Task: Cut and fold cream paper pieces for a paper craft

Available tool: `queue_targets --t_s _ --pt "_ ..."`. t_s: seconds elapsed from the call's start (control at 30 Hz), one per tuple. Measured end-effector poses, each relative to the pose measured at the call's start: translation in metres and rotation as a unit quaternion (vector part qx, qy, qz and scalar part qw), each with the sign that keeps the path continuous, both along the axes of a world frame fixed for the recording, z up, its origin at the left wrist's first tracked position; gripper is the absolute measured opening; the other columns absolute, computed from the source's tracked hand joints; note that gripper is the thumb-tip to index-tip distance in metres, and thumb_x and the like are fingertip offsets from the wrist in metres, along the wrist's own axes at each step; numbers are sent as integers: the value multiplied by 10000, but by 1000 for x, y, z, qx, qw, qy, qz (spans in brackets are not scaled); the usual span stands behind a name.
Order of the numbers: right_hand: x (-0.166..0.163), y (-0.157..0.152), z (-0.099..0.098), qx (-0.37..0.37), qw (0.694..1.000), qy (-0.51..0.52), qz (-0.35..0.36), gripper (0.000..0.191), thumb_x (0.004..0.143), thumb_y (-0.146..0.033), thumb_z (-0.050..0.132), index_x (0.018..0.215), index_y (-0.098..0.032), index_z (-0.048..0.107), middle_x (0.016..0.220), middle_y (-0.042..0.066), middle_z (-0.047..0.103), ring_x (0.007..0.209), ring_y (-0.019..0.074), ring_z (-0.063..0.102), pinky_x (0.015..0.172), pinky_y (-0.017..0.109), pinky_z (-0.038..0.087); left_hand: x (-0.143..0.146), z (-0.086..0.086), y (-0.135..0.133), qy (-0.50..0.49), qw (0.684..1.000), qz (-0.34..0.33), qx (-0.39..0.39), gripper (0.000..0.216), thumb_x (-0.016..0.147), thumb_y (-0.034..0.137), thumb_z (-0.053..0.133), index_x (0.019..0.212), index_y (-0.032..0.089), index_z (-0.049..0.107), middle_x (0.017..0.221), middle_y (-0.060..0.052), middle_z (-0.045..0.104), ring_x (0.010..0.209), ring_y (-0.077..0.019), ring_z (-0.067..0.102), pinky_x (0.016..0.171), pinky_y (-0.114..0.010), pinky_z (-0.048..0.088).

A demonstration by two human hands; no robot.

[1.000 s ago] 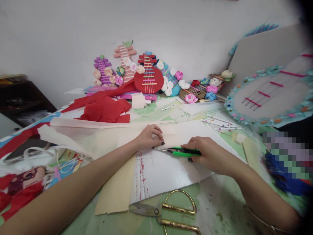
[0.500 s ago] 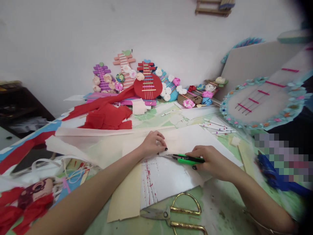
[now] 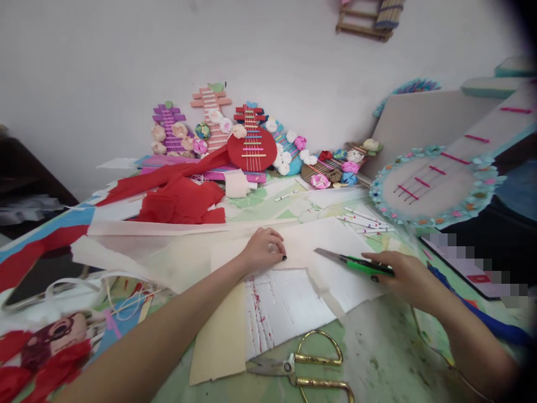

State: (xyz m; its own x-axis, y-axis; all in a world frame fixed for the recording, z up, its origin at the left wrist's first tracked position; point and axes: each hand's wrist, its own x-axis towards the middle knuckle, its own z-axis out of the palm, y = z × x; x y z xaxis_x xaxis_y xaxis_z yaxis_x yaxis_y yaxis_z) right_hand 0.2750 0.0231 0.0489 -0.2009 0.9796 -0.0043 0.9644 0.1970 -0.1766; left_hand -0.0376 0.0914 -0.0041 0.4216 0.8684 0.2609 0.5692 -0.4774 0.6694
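My left hand (image 3: 264,252) is closed, its curled fingertips pressed down on thin cream paper (image 3: 293,249) that lies over a white board (image 3: 352,280). In my right hand (image 3: 406,277) is a utility knife (image 3: 356,265) with a green and black handle. Its bare blade points left, above the board and apart from my left hand. Below my left hand a white sheet (image 3: 289,308) with red marks and scored lines shows, partly on a yellowish sheet (image 3: 220,336). Scissors (image 3: 293,366) with gold handles lie just in front of it.
Red crepe paper (image 3: 180,198) is heaped behind my left hand. Several decorated paper lutes (image 3: 251,148) lean along the wall. White pens (image 3: 364,221) lie at the back right, near a large blue-edged lute (image 3: 432,187). A phone (image 3: 46,274) and a doll (image 3: 56,341) are on the left.
My right hand has drawn the knife to the right, away from my left hand. A ragged edge now shows in the cream paper below. My left hand stays in place; the view has shifted slightly.
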Motion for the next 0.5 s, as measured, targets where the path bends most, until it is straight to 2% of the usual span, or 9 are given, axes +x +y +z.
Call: queue_targets --t_s 0.07,0.13,0.17,0.23,0.3,0.37,0.43,0.5 --pt "-8 -7 -4 64 998 -7 -22 384 721 -81 477 1078 -112 615 1071 156 609 1004 304 543 878 430 404 0 0 0 2 1000 -2 1 51 610 172 695 637 214 698 949 -21 612 935 -209 525 871 -327 395" --pt "-29 -24 -6 118 992 31 24 288 763 -108 471 1007 -143 620 1081 151 580 1026 285 518 914 443 377 -1 1 0 -1 1000 -3 3 52 610 173 695 642 214 699 947 -22 614 934 -208 529 877 -328 393" --pt "-42 -35 -5 90 991 67 75 250 779 -128 479 988 -165 610 1065 132 575 1001 255 525 887 409 404 -1 1 0 -3 1000 -3 4 54 611 171 694 644 214 699 945 -23 615 935 -206 532 879 -327 394" --pt "-70 -59 -5 -47 971 121 199 225 760 -143 530 966 -207 592 1006 81 580 915 202 543 784 321 453 -1 1 0 -8 1000 -5 4 63 609 158 690 642 211 698 937 -25 619 934 -201 537 886 -324 395" --pt "-92 -80 -4 -124 958 121 227 171 714 -166 603 883 -192 587 966 72 574 876 201 532 739 303 450 -1 1 0 -16 1000 -7 -2 86 603 129 679 639 205 696 929 -28 622 933 -197 540 880 -315 405" --pt "-105 -92 -3 -119 960 101 232 91 715 -173 610 797 -174 571 902 72 573 838 209 517 703 306 436 -2 1 0 -30 999 -9 -14 124 603 93 652 645 201 695 930 -32 621 938 -193 541 857 -302 427" --pt "-111 -98 -1 -112 959 78 247 58 746 -142 565 796 -169 570 875 85 575 813 210 513 703 311 427 -2 0 1 -48 999 -11 -23 144 611 76 628 654 197 694 932 -36 620 941 -190 544 829 -290 447" --pt "-114 -100 2 -107 958 58 261 152 752 -73 503 851 -162 578 892 104 582 820 214 519 723 318 421 -2 0 1 -59 998 -13 -22 138 620 77 623 655 192 691 922 -38 624 928 -185 554 835 -293 448"
